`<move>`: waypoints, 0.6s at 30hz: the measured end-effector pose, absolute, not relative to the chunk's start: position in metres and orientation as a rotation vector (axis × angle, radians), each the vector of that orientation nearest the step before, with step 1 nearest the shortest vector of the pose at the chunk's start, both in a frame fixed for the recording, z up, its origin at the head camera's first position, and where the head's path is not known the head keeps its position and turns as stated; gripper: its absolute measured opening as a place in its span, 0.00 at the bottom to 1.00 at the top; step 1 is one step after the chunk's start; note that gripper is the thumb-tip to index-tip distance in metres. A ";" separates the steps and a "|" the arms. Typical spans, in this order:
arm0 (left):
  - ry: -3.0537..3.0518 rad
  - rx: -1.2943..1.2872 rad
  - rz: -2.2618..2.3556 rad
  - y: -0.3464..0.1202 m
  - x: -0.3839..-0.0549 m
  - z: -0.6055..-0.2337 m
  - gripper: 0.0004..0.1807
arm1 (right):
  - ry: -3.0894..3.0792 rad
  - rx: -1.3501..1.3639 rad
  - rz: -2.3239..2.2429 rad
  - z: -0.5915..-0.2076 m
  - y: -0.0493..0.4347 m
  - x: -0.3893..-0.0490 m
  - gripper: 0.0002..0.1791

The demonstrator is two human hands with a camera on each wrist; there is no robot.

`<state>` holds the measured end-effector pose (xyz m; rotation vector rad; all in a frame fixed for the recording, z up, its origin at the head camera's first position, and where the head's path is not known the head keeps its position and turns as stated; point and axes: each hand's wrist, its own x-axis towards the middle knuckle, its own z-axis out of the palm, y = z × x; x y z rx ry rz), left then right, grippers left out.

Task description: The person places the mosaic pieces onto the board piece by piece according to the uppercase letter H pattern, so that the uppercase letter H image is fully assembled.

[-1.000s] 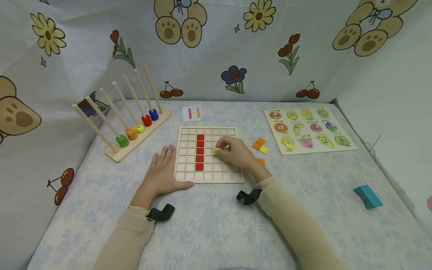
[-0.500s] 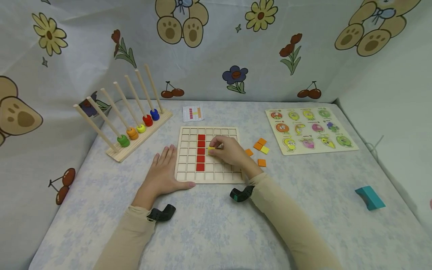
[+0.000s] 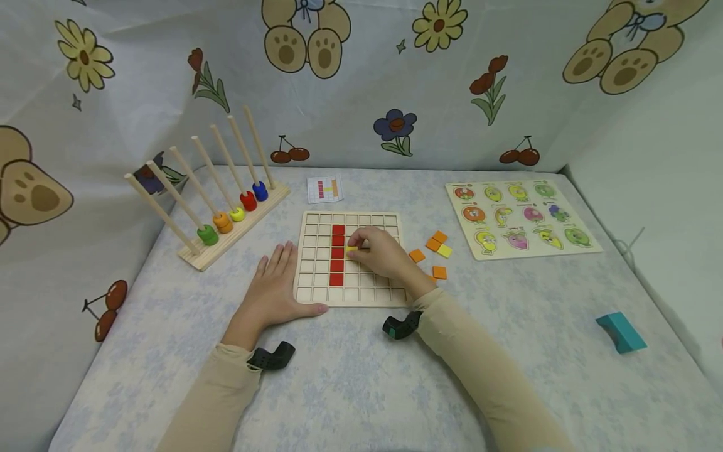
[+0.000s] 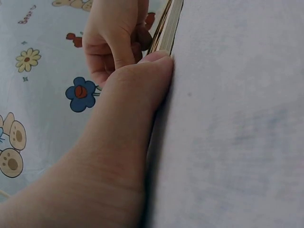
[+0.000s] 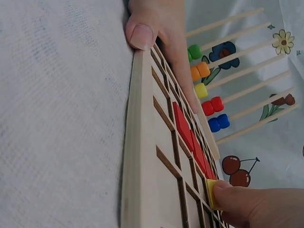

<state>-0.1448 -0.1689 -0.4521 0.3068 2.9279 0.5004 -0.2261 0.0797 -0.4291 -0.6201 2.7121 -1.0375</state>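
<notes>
My right hand [image 3: 380,252] pinches a yellow square tile [image 5: 211,193] over the pale wooden grid board [image 3: 373,294], beside its red square tiles [image 3: 337,252]; my left hand [image 3: 277,287] spreads at the board's near-left corner. Placing seems underway, calling next for careful seating.

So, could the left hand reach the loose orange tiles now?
Probably not easily: the board and the right hand, pinching a yellow tile, lie between the left hand, resting at the board's left edge, and the orange tiles.
</notes>
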 end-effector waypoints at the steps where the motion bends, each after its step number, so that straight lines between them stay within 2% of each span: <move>1: 2.929 0.307 0.499 -0.169 -0.145 -0.452 0.83 | 2.717 -0.623 -1.025 -0.429 0.080 -0.226 0.05; 18: 2.928 0.308 0.503 -0.168 -0.145 -0.451 0.82 | 2.787 -0.667 -0.854 -0.421 0.087 -0.220 0.12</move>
